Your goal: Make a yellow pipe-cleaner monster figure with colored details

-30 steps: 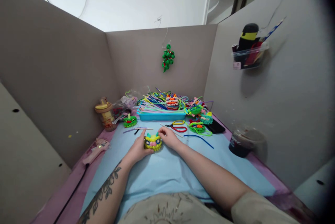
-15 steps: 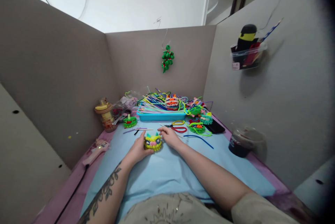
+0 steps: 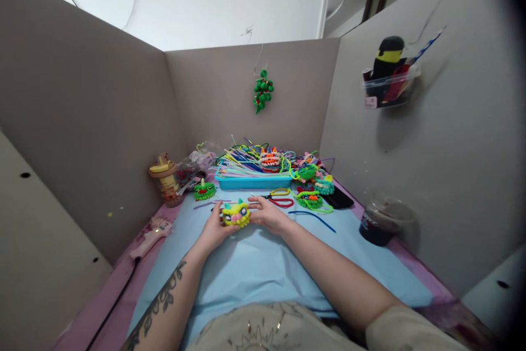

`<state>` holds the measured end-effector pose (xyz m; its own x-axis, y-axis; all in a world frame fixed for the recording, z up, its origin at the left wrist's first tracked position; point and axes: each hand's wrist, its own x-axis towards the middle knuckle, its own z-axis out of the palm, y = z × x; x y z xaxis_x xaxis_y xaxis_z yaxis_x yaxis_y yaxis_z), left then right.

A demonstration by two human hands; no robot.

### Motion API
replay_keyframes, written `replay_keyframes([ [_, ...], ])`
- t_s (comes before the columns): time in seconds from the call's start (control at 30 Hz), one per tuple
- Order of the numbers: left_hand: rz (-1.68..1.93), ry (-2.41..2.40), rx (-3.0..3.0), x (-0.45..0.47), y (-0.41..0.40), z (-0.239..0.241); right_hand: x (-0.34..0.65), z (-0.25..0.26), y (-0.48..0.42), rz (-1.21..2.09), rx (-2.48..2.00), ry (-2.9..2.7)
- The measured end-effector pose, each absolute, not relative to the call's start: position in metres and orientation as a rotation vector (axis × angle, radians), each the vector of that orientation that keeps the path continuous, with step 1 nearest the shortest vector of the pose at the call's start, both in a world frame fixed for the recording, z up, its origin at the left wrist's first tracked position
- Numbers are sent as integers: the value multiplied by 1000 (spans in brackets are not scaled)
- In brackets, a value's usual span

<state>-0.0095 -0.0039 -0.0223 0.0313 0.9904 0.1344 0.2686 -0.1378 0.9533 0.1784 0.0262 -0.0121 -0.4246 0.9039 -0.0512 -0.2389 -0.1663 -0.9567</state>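
Note:
A small yellow pipe-cleaner creature head, with turquoise ears, round blue-and-white eyes and a pink nose, is held slightly tilted above the blue cloth. Its left side sits in the grip of my left hand, the thumb along the bottom edge. My right hand has its fingers on the head's right side, bent around that edge. Just behind the right hand lie scissors with one yellow and one red handle. A purple pipe cleaner rests beyond the left hand.
A blue tray heaped with pipe cleaners stands at the back. Green creature heads flank it, near a black phone. A pink glue gun lies left, a lidded cup behind it. A dark tub stands right.
The yellow head has been lifted and shifted slightly left, tilting as it turned. My right hand has come in from beside it onto its right side.

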Motion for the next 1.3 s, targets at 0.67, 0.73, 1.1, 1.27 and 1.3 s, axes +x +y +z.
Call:
replay_keyframes([
  [0.67,1195,844,812,-11,-10,-2,169,-21,25,1734,-637,-1121],
  [0.73,1181,825,811,-11,-10,-2,170,-19,25,1784,-624,-1068],
  [1.1,1098,755,830,-13,-8,-6,169,-18,24,1748,-706,-1079],
  [1.27,1102,780,828,-12,-9,-4,165,-20,23,1749,-694,-1063],
  [1.3,1105,786,826,-11,-10,-4,165,-21,23,1750,-689,-1063],
])
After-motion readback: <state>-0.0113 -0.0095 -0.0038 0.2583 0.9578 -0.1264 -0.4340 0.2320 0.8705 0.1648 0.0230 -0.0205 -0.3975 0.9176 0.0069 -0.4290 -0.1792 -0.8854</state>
